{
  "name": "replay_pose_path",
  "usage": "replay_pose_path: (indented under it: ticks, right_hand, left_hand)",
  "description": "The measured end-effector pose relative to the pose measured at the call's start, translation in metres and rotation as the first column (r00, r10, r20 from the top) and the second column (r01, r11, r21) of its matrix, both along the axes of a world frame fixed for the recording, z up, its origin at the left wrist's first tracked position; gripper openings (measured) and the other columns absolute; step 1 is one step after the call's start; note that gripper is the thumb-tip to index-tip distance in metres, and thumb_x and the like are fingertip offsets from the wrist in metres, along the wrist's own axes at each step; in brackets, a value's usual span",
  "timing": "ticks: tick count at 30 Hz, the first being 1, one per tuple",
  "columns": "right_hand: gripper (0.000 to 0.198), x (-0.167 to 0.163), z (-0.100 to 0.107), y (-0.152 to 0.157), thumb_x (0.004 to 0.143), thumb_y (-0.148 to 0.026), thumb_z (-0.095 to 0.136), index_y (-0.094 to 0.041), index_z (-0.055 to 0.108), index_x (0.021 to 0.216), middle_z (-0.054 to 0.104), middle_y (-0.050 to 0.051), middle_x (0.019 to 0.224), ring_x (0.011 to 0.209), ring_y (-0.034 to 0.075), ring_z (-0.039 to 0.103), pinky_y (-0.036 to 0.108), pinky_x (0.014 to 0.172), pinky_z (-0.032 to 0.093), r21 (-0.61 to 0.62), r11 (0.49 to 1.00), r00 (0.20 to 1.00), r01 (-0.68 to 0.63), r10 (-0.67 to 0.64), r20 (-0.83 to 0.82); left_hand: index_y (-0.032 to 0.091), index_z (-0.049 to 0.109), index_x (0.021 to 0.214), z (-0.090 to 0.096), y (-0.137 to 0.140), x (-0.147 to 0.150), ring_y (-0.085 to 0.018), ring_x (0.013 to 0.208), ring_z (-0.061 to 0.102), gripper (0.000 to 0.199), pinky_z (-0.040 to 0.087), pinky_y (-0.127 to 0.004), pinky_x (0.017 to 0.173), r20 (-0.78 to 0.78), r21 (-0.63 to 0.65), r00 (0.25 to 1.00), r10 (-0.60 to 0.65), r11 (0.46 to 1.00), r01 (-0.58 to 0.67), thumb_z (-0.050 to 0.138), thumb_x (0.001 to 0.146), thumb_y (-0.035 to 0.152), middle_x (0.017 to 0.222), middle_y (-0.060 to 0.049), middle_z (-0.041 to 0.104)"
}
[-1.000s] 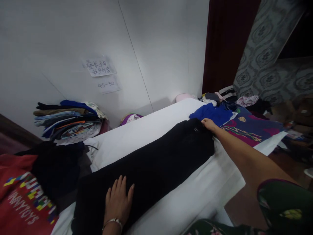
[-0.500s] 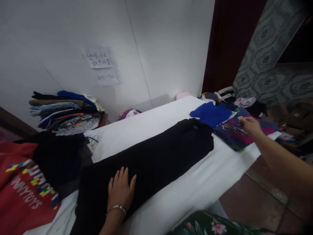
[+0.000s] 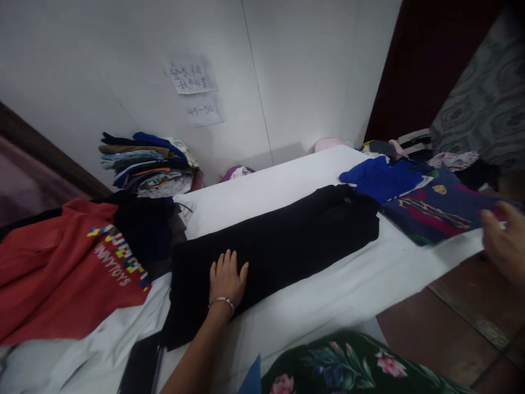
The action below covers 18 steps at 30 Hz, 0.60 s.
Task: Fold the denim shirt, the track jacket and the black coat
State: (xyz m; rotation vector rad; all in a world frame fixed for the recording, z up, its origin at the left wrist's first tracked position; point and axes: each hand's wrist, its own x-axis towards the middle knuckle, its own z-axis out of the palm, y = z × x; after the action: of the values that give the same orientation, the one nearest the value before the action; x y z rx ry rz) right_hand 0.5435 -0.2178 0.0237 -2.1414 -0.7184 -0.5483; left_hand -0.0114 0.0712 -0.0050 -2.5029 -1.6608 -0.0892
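My left hand [image 3: 227, 279], with a bracelet at the wrist, lies flat and open on a long black folded garment [image 3: 283, 235]. The garment looks like trousers; a small round detail shows near its far right end. At the right edge, my right hand [image 3: 508, 235] is blurred and partly cut off, its fingers curled. Something reddish shows between them, but I cannot tell whether it is held or belongs to the patterned cloth behind. That dark patterned cloth [image 3: 426, 210] is beside the hand, with a small tan spot on it. A blue cloth [image 3: 373, 178] lies next to it.
White sheeting [image 3: 361, 279] covers the table. At left lie a red sweatshirt [image 3: 53, 268], dark clothes [image 3: 143, 230] and a flat dark object [image 3: 141, 364]. A stack of folded clothes [image 3: 151, 164] stands by the wall, and more clothes [image 3: 414, 145] are heaped at back right.
My right hand has moved away from the tan spot on the patterned cloth, toward the right edge. My left hand stays on the black garment. The view has shifted left.
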Motion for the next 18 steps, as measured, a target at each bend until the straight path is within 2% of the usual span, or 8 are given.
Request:
replay_pose_path:
  ticks: [2, 4, 6, 8, 9, 12, 15, 18]
  right_hand:
    - [0.029, -0.031, -0.003, 0.039, 0.083, -0.053, 0.045, -0.030, 0.062, 0.083, 0.064, 0.016, 0.108, 0.110, 0.029, 0.056, 0.047, 0.090, 0.040, -0.018, 0.968, 0.968, -0.252, 0.252, 0.017]
    - [0.021, -0.068, -0.003, 0.079, 0.080, -0.046, 0.052, -0.027, 0.058, 0.071, 0.066, 0.011, 0.103, 0.108, 0.028, 0.057, 0.046, 0.096, 0.041, -0.038, 0.869, 0.867, -0.493, 0.494, 0.065]
    - [0.017, -0.105, -0.001, 0.114, 0.080, -0.038, 0.052, -0.026, 0.062, 0.086, 0.064, 0.010, 0.110, 0.111, 0.026, 0.056, 0.046, 0.098, 0.040, -0.030, 0.776, 0.774, -0.630, 0.631, 0.052]
    - [0.033, -0.141, 0.003, 0.143, 0.082, -0.034, 0.050, -0.025, 0.059, 0.112, 0.060, 0.009, 0.121, 0.115, 0.024, 0.053, 0.045, 0.099, 0.040, -0.004, 0.709, 0.709, -0.706, 0.705, -0.014]
    - [0.035, -0.158, 0.006, 0.157, 0.083, -0.033, 0.049, -0.026, 0.058, 0.116, 0.059, 0.007, 0.122, 0.117, 0.023, 0.052, 0.044, 0.101, 0.039, 0.009, 0.664, 0.663, -0.748, 0.747, -0.060]
    - [0.023, -0.201, 0.011, 0.196, 0.085, -0.035, 0.050, -0.027, 0.066, 0.100, 0.065, 0.005, 0.110, 0.110, 0.022, 0.056, 0.039, 0.100, 0.041, 0.023, 0.512, 0.501, -0.859, 0.849, -0.169]
    - [0.017, -0.234, 0.010, 0.235, 0.084, -0.032, 0.054, -0.025, 0.070, 0.089, 0.068, 0.003, 0.099, 0.098, 0.021, 0.059, 0.037, 0.091, 0.045, -0.015, 0.384, 0.378, -0.923, 0.901, -0.214]
    - [0.014, -0.255, 0.005, 0.270, 0.082, -0.026, 0.057, -0.023, 0.071, 0.085, 0.068, 0.003, 0.090, 0.089, 0.020, 0.059, 0.033, 0.082, 0.046, -0.152, 0.324, 0.352, -0.934, 0.908, -0.226]
  left_hand:
    - [0.009, 0.044, 0.137, 0.002, -0.002, 0.001, -0.027, 0.136, 0.031, 0.059, 0.021, -0.046, 0.112, 0.006, -0.006, 1.000, 0.000, 1.000, 0.000, 0.030, 0.093, 0.045, 0.146, -0.012, 0.039]
    - [0.010, 0.044, 0.137, 0.003, -0.004, 0.001, -0.027, 0.136, 0.031, 0.058, 0.021, -0.046, 0.112, 0.013, -0.015, 1.000, 0.004, 1.000, -0.004, 0.030, 0.093, 0.045, 0.146, -0.012, 0.039]
    - [0.010, 0.044, 0.137, 0.004, -0.005, 0.002, -0.027, 0.136, 0.031, 0.058, 0.021, -0.046, 0.112, 0.017, -0.022, 1.000, 0.009, 1.000, -0.009, 0.030, 0.093, 0.046, 0.146, -0.012, 0.039]
    - [0.010, 0.043, 0.138, 0.004, -0.005, 0.002, -0.027, 0.136, 0.031, 0.058, 0.021, -0.046, 0.112, 0.021, -0.024, 1.000, 0.012, 1.000, -0.011, 0.029, 0.094, 0.046, 0.146, -0.012, 0.039]
    - [0.011, 0.043, 0.138, 0.003, -0.005, 0.002, -0.027, 0.136, 0.030, 0.058, 0.021, -0.046, 0.112, 0.026, -0.022, 1.000, 0.012, 1.000, -0.011, 0.029, 0.094, 0.046, 0.146, -0.012, 0.038]
    - [0.012, 0.044, 0.137, 0.002, -0.006, 0.001, -0.027, 0.136, 0.030, 0.058, 0.021, -0.045, 0.113, 0.041, -0.016, 0.999, 0.006, 1.000, -0.005, 0.029, 0.094, 0.046, 0.146, -0.012, 0.038]
    - [0.011, 0.044, 0.137, 0.002, -0.007, 0.001, -0.026, 0.136, 0.030, 0.058, 0.020, -0.045, 0.113, 0.042, -0.017, 0.999, 0.007, 1.000, -0.006, 0.028, 0.094, 0.047, 0.146, -0.011, 0.038]
    - [0.010, 0.043, 0.138, 0.003, -0.008, 0.001, -0.027, 0.136, 0.030, 0.059, 0.019, -0.045, 0.114, 0.044, -0.023, 0.999, 0.008, 1.000, -0.007, 0.029, 0.094, 0.047, 0.147, -0.011, 0.038]
